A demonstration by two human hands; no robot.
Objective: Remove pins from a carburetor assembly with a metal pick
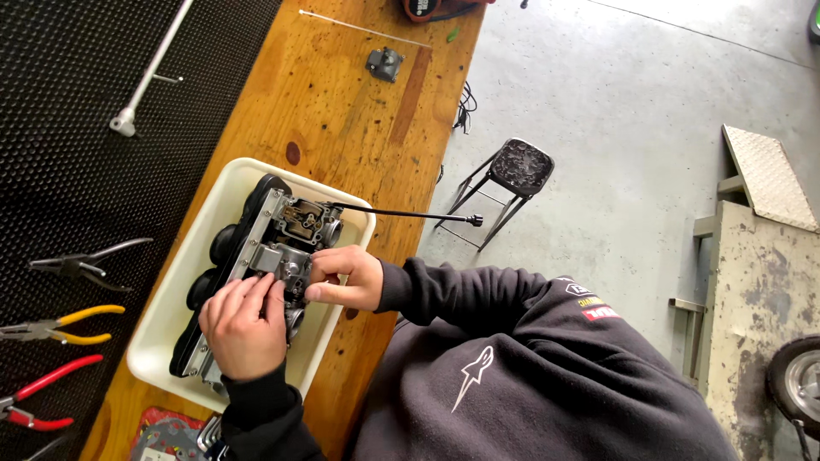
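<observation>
Carburetor bank in the white tray

Tray (175, 282) sits on the wooden bench (342, 128), and everything below is placed from it. Inside it lies one thing: a metal carburetor bank (273, 230), its black intake mouths toward the tray's far long side. Your left hand (243, 329) lies over the carburetors at the tray's near end, fingers curled down onto the metal; whether it grips anything you cannot tell. Your right hand (346, 277) is closed at the tray's bench-edge rim, thumb and fingers pinched on a carburetor body. A black cable (401, 213) runs out over that rim. Beyond the far side, pliers (60, 326) lie on a black mat (85, 188).
</observation>
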